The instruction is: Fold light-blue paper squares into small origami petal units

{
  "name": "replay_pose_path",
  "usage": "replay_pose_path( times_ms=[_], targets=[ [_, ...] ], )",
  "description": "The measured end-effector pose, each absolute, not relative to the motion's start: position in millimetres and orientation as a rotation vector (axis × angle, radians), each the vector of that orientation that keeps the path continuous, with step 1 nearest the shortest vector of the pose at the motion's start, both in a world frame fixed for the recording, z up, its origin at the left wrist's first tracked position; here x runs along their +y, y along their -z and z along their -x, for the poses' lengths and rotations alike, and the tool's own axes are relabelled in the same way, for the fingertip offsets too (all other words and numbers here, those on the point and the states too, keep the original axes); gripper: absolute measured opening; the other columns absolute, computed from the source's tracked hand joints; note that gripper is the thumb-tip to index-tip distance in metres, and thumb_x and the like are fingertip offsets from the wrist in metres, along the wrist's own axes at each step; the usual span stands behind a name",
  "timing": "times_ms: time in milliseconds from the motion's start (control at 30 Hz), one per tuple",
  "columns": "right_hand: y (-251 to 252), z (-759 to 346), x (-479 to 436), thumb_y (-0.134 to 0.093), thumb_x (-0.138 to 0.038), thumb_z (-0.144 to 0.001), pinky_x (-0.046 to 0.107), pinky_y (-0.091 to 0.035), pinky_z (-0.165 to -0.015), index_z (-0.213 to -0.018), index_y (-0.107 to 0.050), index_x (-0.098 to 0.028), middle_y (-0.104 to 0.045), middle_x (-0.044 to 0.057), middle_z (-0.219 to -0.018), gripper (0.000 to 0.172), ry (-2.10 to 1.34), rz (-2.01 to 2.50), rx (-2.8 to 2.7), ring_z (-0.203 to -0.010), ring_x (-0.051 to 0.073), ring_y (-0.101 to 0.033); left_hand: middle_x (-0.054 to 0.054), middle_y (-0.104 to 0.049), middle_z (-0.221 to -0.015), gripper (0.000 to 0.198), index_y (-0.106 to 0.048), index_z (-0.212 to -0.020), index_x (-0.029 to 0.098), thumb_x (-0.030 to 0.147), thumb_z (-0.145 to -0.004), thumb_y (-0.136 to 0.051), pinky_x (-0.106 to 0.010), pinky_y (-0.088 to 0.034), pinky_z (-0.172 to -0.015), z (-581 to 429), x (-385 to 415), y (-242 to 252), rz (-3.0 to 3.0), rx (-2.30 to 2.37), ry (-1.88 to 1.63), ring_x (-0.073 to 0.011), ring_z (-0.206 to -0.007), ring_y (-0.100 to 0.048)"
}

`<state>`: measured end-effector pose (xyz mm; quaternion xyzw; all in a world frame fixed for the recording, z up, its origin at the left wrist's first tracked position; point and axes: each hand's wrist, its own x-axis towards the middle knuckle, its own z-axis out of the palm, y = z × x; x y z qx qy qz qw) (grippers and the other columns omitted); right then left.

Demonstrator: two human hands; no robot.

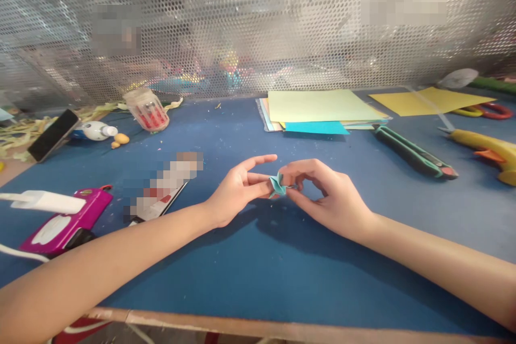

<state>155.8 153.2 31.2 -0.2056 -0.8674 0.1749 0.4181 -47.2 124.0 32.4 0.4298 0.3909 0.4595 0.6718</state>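
A small folded piece of light-blue paper (277, 185), with several pointed flaps, is held between both hands above the blue tabletop (250, 269). My left hand (244, 185) pinches its left side between thumb and fingers, while the index finger stretches out above it. From the right, my right hand (330, 196) grips the paper with bent fingers and thumb. Its fingertips partly cover the folds, so the exact shape of the paper cannot be made out.
Behind the hands lies a stack of coloured paper (310, 106). To the right are a green-and-black box cutter (415, 151), a yellow glue gun (486, 145) and scissors (495, 111). A phone (161, 193), a magenta power strip (68, 223) and a jar (147, 110) stand left.
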Motion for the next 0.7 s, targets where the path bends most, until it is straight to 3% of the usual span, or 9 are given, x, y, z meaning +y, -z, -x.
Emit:
replay_pose_path(
  times_ms=[233,533,700],
  targets=[
    [-33.5,-150.6,149.5,-0.058,-0.006,-0.09,0.022,-0.054,-0.062,-0.105,-0.057,-0.024,-0.066,-0.001,-0.085,0.023,-0.535,0.617,-2.099,-0.07,0.011,-0.061,0.0,-0.078,-0.085,0.046,-0.063,-0.126,0.018,0.011,-0.083,-0.078,-0.023,-0.05,-0.077,45.0,124.3,-32.3,-0.996,0.901,-1.054,-0.0099,-0.079,-0.068],
    [-35.3,-149.6,144.1,-0.056,-0.004,-0.088,0.022,-0.054,-0.057,-0.104,-0.06,-0.023,-0.068,0.0,-0.083,0.026,-0.488,0.617,-2.104,-0.068,0.012,-0.062,0.001,-0.077,-0.084,0.058,-0.065,-0.127,0.02,0.001,-0.074,-0.078,-0.028,-0.053,-0.085,41.5,121.4,-30.9,-1.091,0.89,-1.052,-0.0123,-0.082,-0.068],
    [-41.1,-154.1,145.6,-0.055,-0.004,-0.088,0.025,-0.055,-0.059,-0.104,-0.064,-0.025,-0.072,0.0,-0.081,0.027,-0.418,0.572,-2.17,-0.063,0.013,-0.061,0.001,-0.078,-0.083,0.061,-0.059,-0.137,0.023,0.007,-0.08,-0.076,-0.026,-0.055,-0.074,45.7,118.5,-29.9,-1.129,0.849,-1.061,-0.0107,-0.074,-0.065]
  ],
)
